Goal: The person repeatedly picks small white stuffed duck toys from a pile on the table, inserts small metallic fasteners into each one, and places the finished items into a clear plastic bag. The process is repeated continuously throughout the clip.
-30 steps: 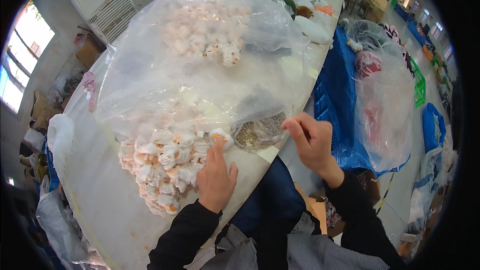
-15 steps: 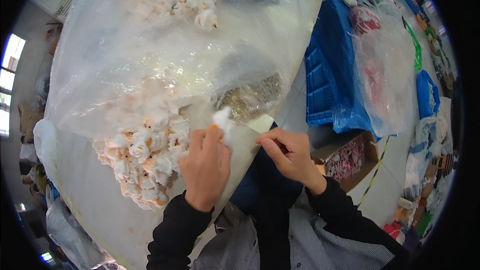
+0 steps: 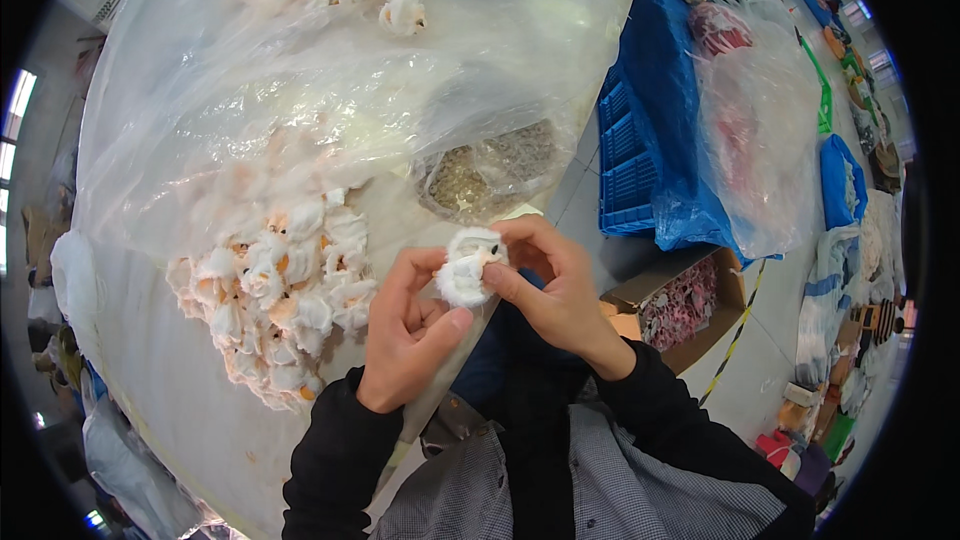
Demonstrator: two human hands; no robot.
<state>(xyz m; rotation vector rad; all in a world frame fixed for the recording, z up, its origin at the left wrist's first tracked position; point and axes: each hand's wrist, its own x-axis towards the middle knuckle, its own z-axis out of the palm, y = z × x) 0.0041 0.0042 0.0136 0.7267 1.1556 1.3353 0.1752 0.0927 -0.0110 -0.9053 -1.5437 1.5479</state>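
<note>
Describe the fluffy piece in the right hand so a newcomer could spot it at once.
Start at the big pale table and go to its near edge, right of the fluffy pile. There the right hand pinches one white fluffy piece, dark spot showing. Unlike the piled ones, it is hand-held.

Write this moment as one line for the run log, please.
left hand: at left edge of white piece | right hand: pinching it | pile: on table, left of hands | clear sheet: partly over pile
</note>
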